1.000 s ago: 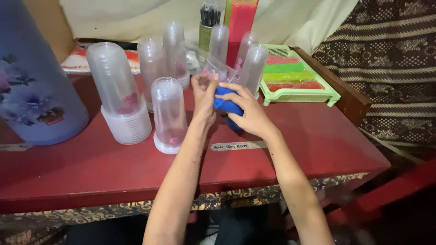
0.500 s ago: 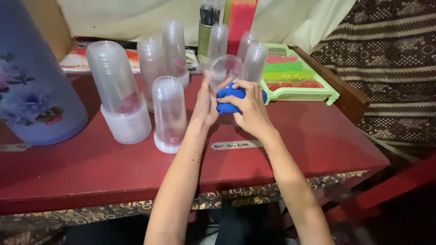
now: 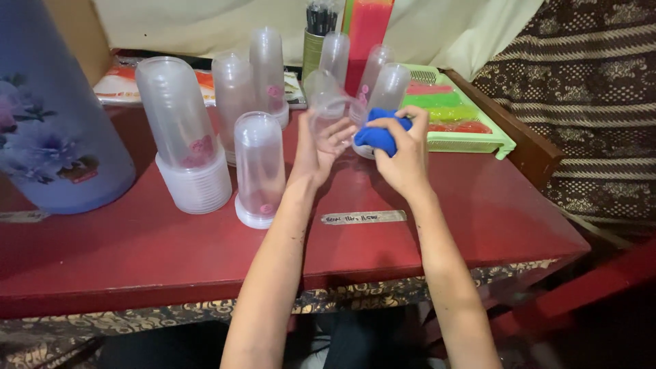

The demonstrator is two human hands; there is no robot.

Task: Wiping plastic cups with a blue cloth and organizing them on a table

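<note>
My left hand (image 3: pixel 321 147) holds a clear plastic cup (image 3: pixel 326 102) tilted over the red table (image 3: pixel 205 239), its mouth turned toward the right. My right hand (image 3: pixel 403 154) grips a bunched blue cloth (image 3: pixel 377 133) just right of the cup, close to its rim. Both hands hover above the table's middle, in front of several upside-down stacks of clear cups (image 3: pixel 260 167).
A large pale blue flowered jug (image 3: pixel 48 116) stands at the left. A green tray (image 3: pixel 471 133) with coloured items lies at the back right. A tall red container (image 3: pixel 367 34) and a tin of dark sticks (image 3: pixel 318 31) stand behind. The table's right edge meets a patterned cloth.
The cup has turned from mouth-up to tilted sideways in my left hand. My right hand with the blue cloth has come off the cup's front and sits to its right.
</note>
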